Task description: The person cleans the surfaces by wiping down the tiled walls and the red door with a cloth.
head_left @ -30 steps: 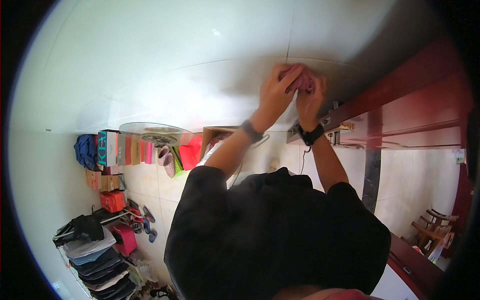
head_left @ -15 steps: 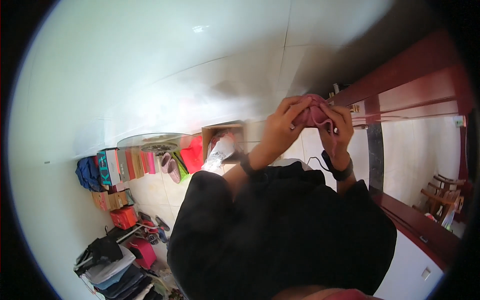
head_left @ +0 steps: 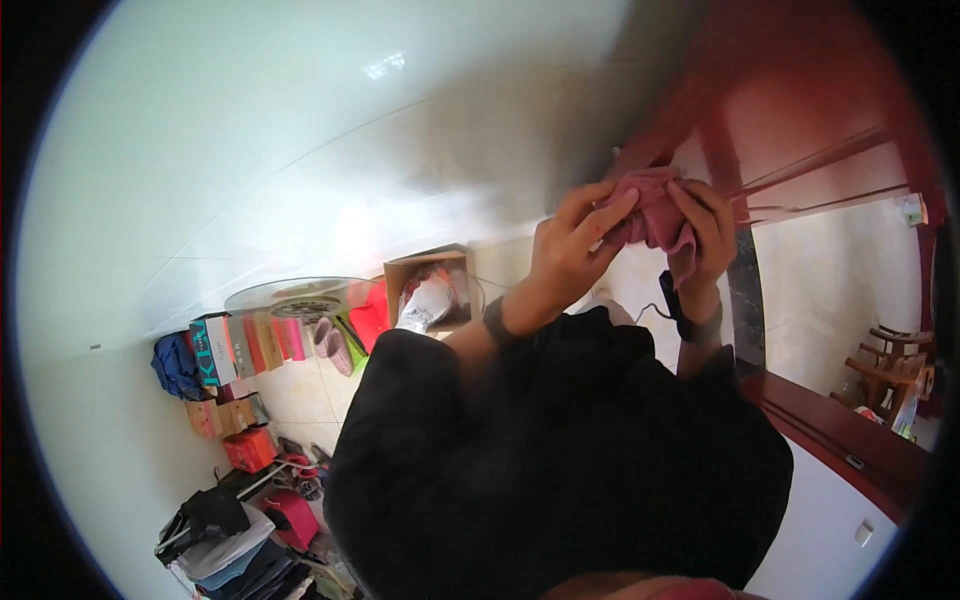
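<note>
A dusky pink cloth (head_left: 655, 212) is bunched between my two raised hands, close to the dark red door (head_left: 790, 110). My left hand (head_left: 572, 245) grips its left side, with the thumb and fingers pressed into the folds. On the other side, my right hand (head_left: 712, 232) is closed round the cloth, and a loose corner hangs below its fingers. The part of the door behind the cloth is hidden. Each wrist has a dark band.
An open cardboard box (head_left: 428, 262) with plastic bags stands left of my arms. Beside it are a glass-topped table (head_left: 300, 290), pink slippers (head_left: 332, 345) and several boxes. Folded clothes (head_left: 235, 550) lie lower left. Past the doorway at right stands a wooden chair (head_left: 890, 370).
Both hands and the cloth have moved slightly right. The cloth shows more spread, with its corner hanging down. The view has shifted, and more of the red door shows at the top right.
</note>
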### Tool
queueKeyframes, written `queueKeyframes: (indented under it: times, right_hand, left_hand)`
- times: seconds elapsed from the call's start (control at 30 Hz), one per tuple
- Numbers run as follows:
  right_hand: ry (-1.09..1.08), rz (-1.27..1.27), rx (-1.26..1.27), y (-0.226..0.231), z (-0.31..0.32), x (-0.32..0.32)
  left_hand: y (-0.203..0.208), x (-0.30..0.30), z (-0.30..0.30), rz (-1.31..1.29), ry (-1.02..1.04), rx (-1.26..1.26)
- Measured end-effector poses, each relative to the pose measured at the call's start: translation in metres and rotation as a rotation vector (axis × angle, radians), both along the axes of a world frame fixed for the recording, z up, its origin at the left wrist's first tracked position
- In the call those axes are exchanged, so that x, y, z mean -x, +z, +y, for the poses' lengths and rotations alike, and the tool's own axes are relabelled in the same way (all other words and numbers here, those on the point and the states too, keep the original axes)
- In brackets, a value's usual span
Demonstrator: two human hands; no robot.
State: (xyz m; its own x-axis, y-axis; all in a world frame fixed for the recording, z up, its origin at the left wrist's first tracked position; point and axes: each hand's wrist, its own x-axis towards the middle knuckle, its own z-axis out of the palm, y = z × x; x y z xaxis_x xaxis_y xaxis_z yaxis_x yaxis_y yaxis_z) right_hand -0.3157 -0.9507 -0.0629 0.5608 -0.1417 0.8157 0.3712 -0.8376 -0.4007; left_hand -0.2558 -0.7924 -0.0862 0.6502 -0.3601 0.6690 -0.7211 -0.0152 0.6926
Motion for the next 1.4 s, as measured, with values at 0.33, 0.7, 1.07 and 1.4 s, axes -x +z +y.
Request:
queueKeyframes:
  times: [0.33, 0.7, 1.07, 1.4]
  right_hand:
    - [-0.072, -0.211, -0.156, -0.012, -0.1, -0.004]
    - [0.293, 0.123, -0.303, -0.084, -0.095, -0.005]
    - [0.336, -0.101, -0.206, 0.036, -0.104, -0.021]
    - [0.233, 0.085, -0.301, -0.046, -0.117, 0.006]
  left_hand:
    - [0.017, 0.014, -0.12, -0.326, 0.257, -0.062]
    - [-0.036, 0.034, -0.096, -0.241, 0.562, -0.383]
    - [0.058, 0.02, -0.13, -0.324, 0.684, -0.039]
    - [-0.021, 0.035, -0.135, -0.242, 0.529, -0.217]
